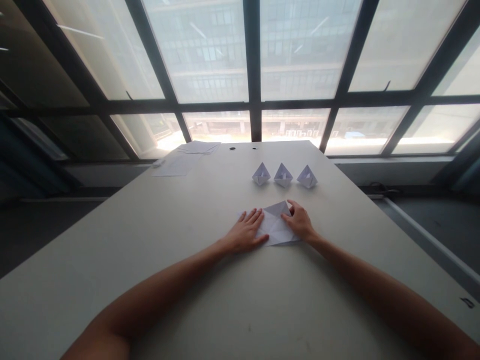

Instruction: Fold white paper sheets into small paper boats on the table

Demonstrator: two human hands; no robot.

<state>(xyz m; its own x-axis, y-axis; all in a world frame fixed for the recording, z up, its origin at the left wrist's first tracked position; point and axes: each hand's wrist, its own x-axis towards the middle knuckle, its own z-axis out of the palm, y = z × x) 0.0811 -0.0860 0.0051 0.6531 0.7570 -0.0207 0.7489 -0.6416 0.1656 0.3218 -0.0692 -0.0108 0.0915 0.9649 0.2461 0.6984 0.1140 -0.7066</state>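
A folded sheet of white paper (276, 226) lies on the table between my hands, with crease lines across it. My left hand (244, 232) rests flat on its left side, fingers spread. My right hand (299, 221) sits on its upper right part, with the thumb and fingers curled onto the paper. Farther along the table stand three small white origami paper boats (261, 174) (283, 175) (307, 176) in a row, apart from my hands.
The pale table (157, 235) is long, with loose white paper sheets (198, 147) (174, 165) at its far left and two small dark holes (232, 148) near its far edge. Large framed windows (253, 60) stand beyond it.
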